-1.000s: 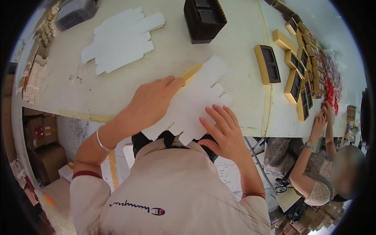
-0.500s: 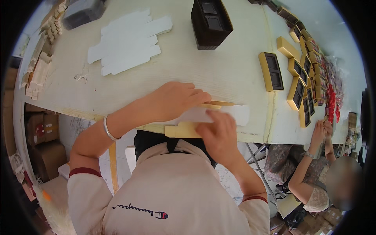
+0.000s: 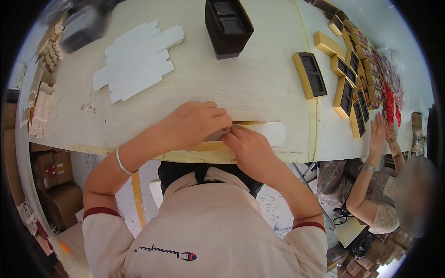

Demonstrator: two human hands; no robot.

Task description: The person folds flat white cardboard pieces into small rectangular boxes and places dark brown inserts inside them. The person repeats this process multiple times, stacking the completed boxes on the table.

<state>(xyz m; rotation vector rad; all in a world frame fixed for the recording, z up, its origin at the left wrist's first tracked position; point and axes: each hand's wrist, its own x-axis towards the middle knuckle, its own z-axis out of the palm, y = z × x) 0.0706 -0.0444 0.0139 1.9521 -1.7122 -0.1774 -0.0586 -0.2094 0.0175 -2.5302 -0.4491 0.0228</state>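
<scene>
At the near edge of the table lies a partly folded carton, white inside and gold outside. Its gold flaps stand up along the long sides. My left hand covers the carton's left part, its fingers bent and closed on the far side. Close against those fingertips, my right hand has its thumb and fingers pressed together on the carton's middle. The palms and fingers hide much of the carton, so the exact fold under them cannot be seen.
White flat carton blanks lie at the left. Nested black trays stand ahead. Gold boxes with black inserts cluster at the right, beside red wrapping. A co-worker's hands are at the right edge.
My right hand, blurred before, has come up and left to meet my left fingertips on the carton. The co-worker's hands have risen. The whole view has shifted a little.
</scene>
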